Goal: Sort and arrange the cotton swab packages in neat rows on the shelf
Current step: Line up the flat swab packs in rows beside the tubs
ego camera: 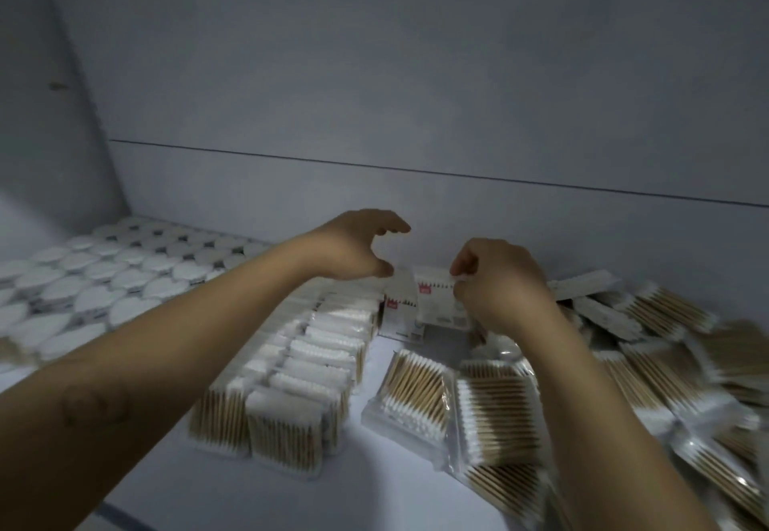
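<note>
Cotton swab packages with wooden sticks stand in two upright rows [299,368] at the middle of the white shelf [216,489]. At the rows' far end stand packages with white printed labels [432,301]. My right hand [495,281] pinches the top edge of one of these labelled packages. My left hand [358,247] hovers just left of it, fingers spread in an open arc, its thumb near the package's top left corner. A loose heap of swab packages [649,368] lies flat and tumbled on the right.
Round white-lidded containers [95,276] fill the shelf's left side in rows. The grey back wall [416,114] and left side wall [37,114] close in the shelf. Two flat packages [457,405] lie between the rows and the heap.
</note>
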`<action>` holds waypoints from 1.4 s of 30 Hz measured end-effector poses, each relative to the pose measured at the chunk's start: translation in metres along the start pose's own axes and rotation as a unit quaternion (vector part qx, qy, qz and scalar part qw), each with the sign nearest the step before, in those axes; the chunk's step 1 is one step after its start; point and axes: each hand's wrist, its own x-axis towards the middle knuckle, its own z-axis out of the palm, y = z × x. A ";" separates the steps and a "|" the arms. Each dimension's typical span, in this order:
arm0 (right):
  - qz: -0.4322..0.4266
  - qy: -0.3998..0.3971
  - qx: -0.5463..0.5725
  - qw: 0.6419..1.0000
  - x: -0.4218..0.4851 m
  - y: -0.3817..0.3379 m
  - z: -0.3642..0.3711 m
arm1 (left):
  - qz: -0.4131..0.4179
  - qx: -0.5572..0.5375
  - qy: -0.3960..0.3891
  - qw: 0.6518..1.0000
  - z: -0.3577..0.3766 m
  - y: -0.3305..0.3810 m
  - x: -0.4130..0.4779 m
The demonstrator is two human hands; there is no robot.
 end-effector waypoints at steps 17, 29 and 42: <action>-0.098 -0.222 -0.141 0.960 -0.023 -0.016 -0.013 | 0.097 0.324 -0.022 0.941 0.060 0.014 0.024; -0.108 -0.323 -0.252 0.906 -0.029 -0.032 0.034 | 0.081 0.295 -0.024 0.952 0.055 0.006 0.009; -0.091 -0.263 -0.181 0.943 -0.021 -0.013 0.037 | 0.047 0.216 -0.060 0.973 0.039 0.007 -0.029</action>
